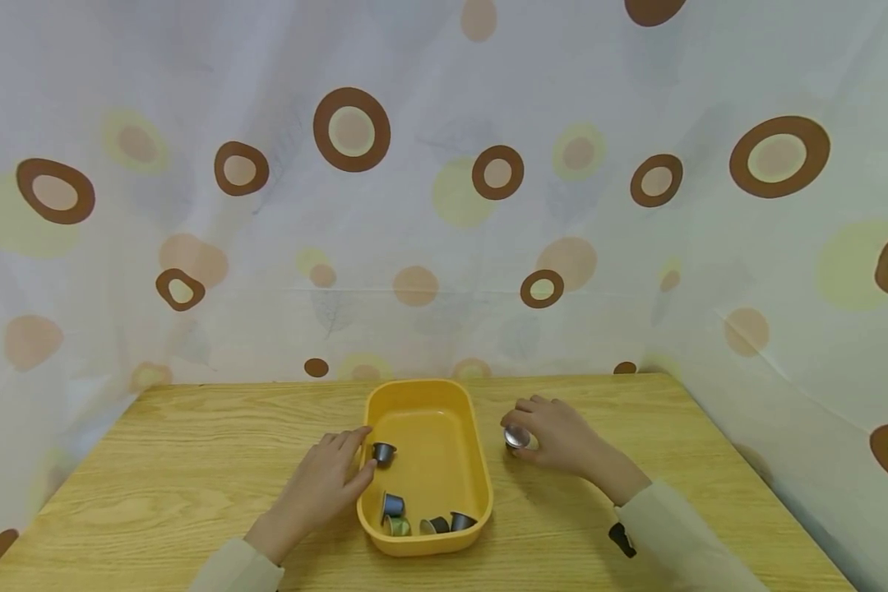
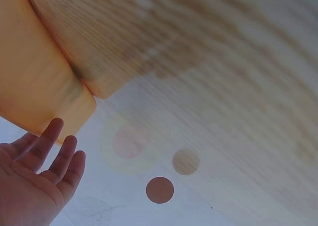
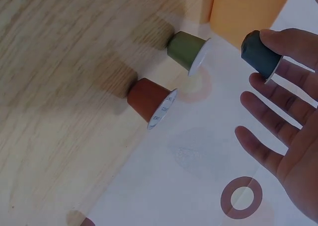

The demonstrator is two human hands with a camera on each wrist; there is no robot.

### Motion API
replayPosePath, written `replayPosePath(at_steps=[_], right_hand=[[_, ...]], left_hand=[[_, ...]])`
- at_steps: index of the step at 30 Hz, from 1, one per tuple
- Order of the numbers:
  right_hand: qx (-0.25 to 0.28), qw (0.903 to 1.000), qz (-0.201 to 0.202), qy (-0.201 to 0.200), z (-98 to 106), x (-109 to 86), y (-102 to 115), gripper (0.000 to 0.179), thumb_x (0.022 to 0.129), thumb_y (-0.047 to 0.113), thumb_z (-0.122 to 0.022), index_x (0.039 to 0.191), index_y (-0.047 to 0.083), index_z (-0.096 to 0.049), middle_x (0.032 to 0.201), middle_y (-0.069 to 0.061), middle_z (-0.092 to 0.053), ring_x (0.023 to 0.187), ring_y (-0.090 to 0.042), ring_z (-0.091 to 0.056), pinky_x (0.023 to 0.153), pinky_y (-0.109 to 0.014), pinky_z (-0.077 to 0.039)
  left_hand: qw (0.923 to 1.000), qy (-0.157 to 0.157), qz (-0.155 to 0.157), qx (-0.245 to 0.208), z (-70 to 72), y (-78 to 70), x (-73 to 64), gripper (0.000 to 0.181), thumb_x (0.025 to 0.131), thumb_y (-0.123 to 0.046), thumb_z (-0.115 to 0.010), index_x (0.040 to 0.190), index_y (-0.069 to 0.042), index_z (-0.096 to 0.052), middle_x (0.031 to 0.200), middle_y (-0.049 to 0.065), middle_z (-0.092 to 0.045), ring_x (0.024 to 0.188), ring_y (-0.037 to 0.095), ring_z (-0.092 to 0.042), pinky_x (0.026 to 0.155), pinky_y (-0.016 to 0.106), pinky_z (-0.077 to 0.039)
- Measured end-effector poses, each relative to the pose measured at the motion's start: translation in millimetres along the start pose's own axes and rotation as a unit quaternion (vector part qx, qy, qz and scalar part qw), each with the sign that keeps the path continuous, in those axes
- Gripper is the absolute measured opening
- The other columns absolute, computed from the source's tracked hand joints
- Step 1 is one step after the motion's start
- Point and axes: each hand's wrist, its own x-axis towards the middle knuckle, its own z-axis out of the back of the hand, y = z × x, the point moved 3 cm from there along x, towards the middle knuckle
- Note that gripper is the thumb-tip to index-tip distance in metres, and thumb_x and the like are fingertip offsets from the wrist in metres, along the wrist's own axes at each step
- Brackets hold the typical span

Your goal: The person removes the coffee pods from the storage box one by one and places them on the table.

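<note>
My right hand (image 1: pixel 558 437) pinches a dark teal coffee capsule (image 3: pixel 261 54) between thumb and index finger, the other fingers spread. In the head view the silver lid (image 1: pixel 516 435) of a capsule shows at its fingertips. Below this hand, a green capsule (image 3: pixel 186 52) and a red-brown capsule (image 3: pixel 150 101) stand on the table, narrow ends down; in the head view the hand hides them. My left hand (image 1: pixel 318 477) is at the left rim of the yellow tray (image 1: pixel 481 460), fingers relaxed and holding nothing. Beside its fingertips, a dark capsule (image 1: pixel 383 454) lies inside the tray.
Along the tray's near end lie a blue capsule (image 1: pixel 393 505), a green patterned one (image 1: pixel 397 526) and two dark capsules (image 1: pixel 462 521). The wooden table (image 1: pixel 215 444) ends at a patterned curtain (image 1: pixel 414 205) behind. A small black item (image 1: pixel 622 540) shows beside the right sleeve.
</note>
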Motion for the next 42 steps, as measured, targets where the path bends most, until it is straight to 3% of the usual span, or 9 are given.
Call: replayPosePath(at_steps=[12,19,31,42], right_hand=[[0.015,0.9998,0.002,-0.009,-6.6,-19.5,-3.8,0.025,0.072,0.018,-0.072,0.097,0.018,-0.067,0.086,0.006,-0.060,0.077,-0.012,-0.055,0.059,-0.026,-0.041],[0.027,0.9995,-0.011,0.013,-15.1,-27.2,-7.3,0.027,0.070,0.018,-0.073,0.096,0.019,-0.067,0.087,0.008,-0.060,0.079,-0.012,-0.054,0.061,-0.028,-0.042],[0.015,0.9990,-0.005,0.043,-23.0,-33.9,-6.7,0.033,0.065,0.021,-0.079,0.095,0.021,-0.066,0.086,0.011,-0.059,0.080,-0.009,-0.050,0.065,-0.031,-0.043],[-0.009,0.9991,0.016,0.037,-24.0,-35.0,-4.2,0.036,0.063,0.023,-0.081,0.095,0.021,-0.065,0.086,0.009,-0.059,0.081,-0.010,-0.050,0.066,-0.033,-0.044]], left_hand=[[1.0000,0.002,-0.005,0.002,0.0,-0.9,0.4,0.046,0.091,-0.034,-0.051,0.130,-0.009,-0.048,0.118,0.007,-0.059,0.107,0.024,-0.054,0.090,0.041,-0.045],[1.0000,0.004,0.000,0.004,-1.5,0.5,0.4,0.046,0.091,-0.034,-0.052,0.130,-0.010,-0.048,0.117,0.007,-0.060,0.108,0.024,-0.053,0.090,0.041,-0.044],[1.0000,0.009,0.002,-0.001,-0.1,-0.3,0.4,0.047,0.091,-0.034,-0.051,0.131,-0.009,-0.047,0.118,0.007,-0.059,0.107,0.024,-0.053,0.090,0.041,-0.044],[0.9999,0.009,0.002,-0.005,0.1,0.7,0.0,0.047,0.091,-0.034,-0.051,0.131,-0.009,-0.048,0.118,0.007,-0.060,0.107,0.024,-0.053,0.089,0.042,-0.045]])
